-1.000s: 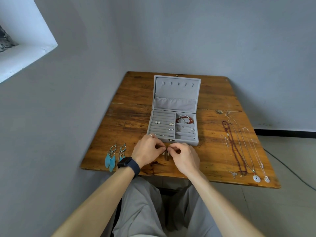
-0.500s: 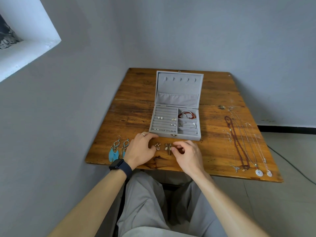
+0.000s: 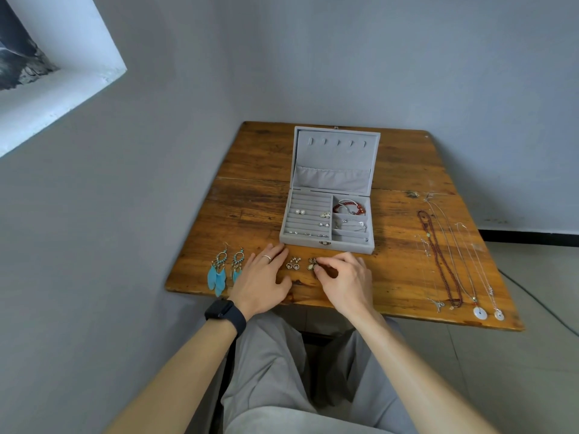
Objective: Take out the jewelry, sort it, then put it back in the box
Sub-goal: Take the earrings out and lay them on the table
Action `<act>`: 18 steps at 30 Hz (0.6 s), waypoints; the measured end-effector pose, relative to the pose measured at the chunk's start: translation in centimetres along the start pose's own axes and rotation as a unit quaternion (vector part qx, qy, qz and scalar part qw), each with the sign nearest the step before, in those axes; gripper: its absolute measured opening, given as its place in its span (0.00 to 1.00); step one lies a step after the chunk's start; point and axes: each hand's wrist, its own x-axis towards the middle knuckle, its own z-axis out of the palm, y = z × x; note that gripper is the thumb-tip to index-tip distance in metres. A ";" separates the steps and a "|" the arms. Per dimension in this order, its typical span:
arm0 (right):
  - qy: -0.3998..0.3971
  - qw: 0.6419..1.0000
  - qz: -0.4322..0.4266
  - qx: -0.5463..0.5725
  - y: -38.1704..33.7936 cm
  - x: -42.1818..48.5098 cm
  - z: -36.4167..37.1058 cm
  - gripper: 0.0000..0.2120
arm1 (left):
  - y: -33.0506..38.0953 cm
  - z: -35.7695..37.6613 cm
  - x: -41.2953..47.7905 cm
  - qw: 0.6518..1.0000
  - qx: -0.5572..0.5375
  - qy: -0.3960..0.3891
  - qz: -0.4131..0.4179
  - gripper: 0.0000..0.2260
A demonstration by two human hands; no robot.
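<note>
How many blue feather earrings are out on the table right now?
2. One blue feather earring lies by the table's front-left edge; the other lies just right of it, beside the left hand. None looks hidden.

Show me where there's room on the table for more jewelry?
Bare wood between the box and the necklaces, and left of the box behind the blue earrings. Crowded in front: left hand, right hand, small earrings.

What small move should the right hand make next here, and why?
Probably release the bronze earrings: the right hand pinches them on the table, already lined up beside the small pair, and pearl studs wait in the jewelry box.
</note>
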 end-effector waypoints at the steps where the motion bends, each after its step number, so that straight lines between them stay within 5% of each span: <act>1: -0.002 1.000 0.000 0.002 0.0 -0.1 0.0 0.14 | -0.1 0.2 -0.1 1.000 0.006 0.000 0.001 0.29; 18: -0.083 0.994 -0.035 0.057 0.4 0.1 -3.6 0.16 | -0.2 -0.9 -0.3 1.000 -0.004 0.013 0.019 0.26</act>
